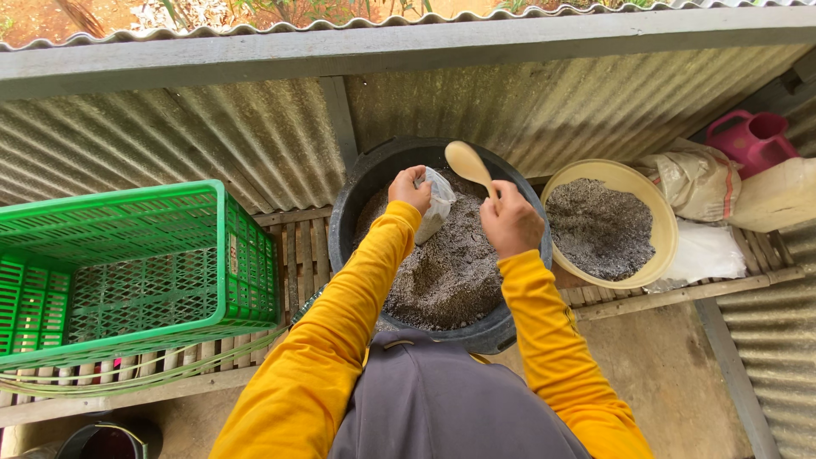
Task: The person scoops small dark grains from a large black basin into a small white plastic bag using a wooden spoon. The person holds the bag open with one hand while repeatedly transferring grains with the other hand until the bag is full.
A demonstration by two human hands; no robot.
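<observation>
A large black tub (355, 191) filled with grey granular soil mix (446, 272) stands on a slatted wooden bench. Over it, my left hand (410, 189) grips the mouth of a small clear plastic bag (439, 204) that hangs partly filled. My right hand (510, 219) holds the handle of a pale wooden spoon (468, 163), its bowl raised above the tub just right of the bag. Both arms wear yellow sleeves.
A yellow basin (661, 212) of the same grey mix sits right of the tub. Behind it lie a tan sack (699, 178), a white bag (705, 252), a cream jerrycan (778, 195) and a pink watering can (752, 136). A green plastic crate (127, 263) stands left. Corrugated metal sheeting (212, 136) forms the back wall.
</observation>
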